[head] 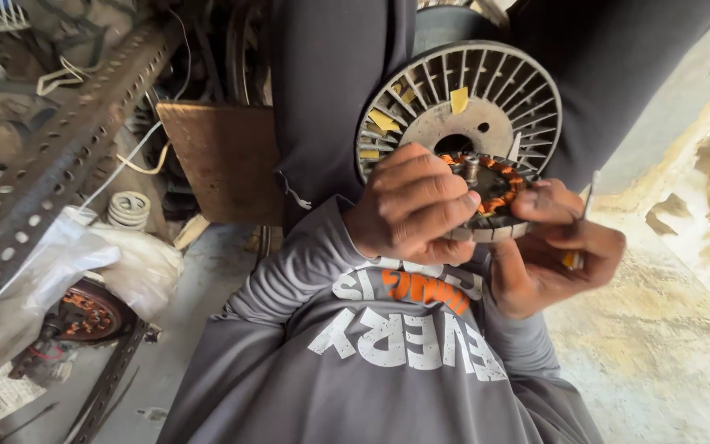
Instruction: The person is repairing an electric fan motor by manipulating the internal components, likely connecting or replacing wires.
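My left hand (411, 201) grips the near rim of a round motor stator (496, 191) with copper-coloured windings and a short metal shaft at its centre. My right hand (554, 247) supports the stator from the right and below, and a thin metal tool (589, 195) sticks up between its fingers. Both hands are close to my chest, over my grey long-sleeved shirt with white and orange print. My left fingers hide much of the stator. Just behind it stands a large grey plastic wire spool (462, 103) with small yellow tape tabs on it.
A perforated metal angle bar (51, 164) slants across the left. Below it lie a white plastic bag (137, 267), another copper-wound stator (88, 312) and a small white spool (129, 208). A brown board (223, 156) leans at centre-left. Worn concrete floor (667, 329) spreads on the right.
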